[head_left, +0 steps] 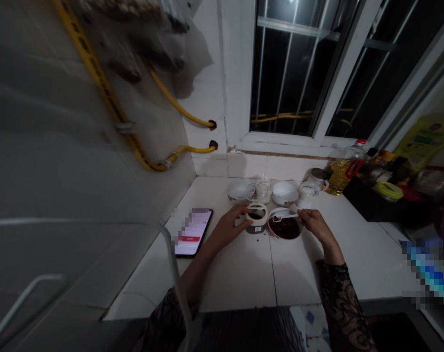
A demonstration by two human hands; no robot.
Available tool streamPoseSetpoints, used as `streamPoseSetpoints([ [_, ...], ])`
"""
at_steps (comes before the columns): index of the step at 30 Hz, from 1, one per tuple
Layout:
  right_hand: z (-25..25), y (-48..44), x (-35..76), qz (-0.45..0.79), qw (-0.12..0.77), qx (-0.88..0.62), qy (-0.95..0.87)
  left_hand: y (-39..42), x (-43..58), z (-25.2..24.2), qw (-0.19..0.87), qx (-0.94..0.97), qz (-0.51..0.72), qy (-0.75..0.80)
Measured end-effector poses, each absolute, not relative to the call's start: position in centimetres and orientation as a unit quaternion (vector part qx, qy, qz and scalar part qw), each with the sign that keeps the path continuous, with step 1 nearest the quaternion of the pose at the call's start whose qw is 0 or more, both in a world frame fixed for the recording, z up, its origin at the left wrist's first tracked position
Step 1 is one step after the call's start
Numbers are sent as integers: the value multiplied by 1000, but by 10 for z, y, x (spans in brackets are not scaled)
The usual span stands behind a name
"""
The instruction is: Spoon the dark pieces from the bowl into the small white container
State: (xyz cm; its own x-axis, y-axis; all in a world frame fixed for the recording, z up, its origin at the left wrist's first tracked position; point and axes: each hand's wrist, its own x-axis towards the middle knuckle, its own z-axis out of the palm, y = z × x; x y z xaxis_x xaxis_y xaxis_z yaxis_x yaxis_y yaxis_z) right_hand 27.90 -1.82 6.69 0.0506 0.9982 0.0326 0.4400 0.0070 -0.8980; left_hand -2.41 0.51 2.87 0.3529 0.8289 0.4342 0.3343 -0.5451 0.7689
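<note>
My left hand [231,224] is wrapped round a small open jar [256,218] with a white rim and dark contents, standing on the white tiled counter [244,274]. My right hand [314,222] pinches the handle of a white spoon [286,215] that lies across a pink-rimmed bowl [284,228] full of dark red stuff, just right of the jar. Both forearms wear dark lace sleeves.
A lit phone [193,231] lies left of the jar. Behind stand two white bowls [285,192], a small glass jar [263,189] and lidded jars [307,193]. An oil bottle [343,172] and packets crowd the right. Yellow gas pipes [108,98] run along the left wall; a window is ahead.
</note>
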Motion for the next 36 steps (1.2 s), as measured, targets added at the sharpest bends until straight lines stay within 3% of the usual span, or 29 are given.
streamPoseSetpoints([
  [19,70,-14,264,342,460,-589,-570,7,-24,28,296,768,426,376],
  [24,73,-22,235,197,456,-571,-653,6,-24,28,295,768,427,376],
  [30,70,-34,216,-87,309,-487,-812,7,-24,27,295,767,429,376],
  [36,68,-34,217,-164,271,-453,-833,7,-23,28,292,767,427,379],
])
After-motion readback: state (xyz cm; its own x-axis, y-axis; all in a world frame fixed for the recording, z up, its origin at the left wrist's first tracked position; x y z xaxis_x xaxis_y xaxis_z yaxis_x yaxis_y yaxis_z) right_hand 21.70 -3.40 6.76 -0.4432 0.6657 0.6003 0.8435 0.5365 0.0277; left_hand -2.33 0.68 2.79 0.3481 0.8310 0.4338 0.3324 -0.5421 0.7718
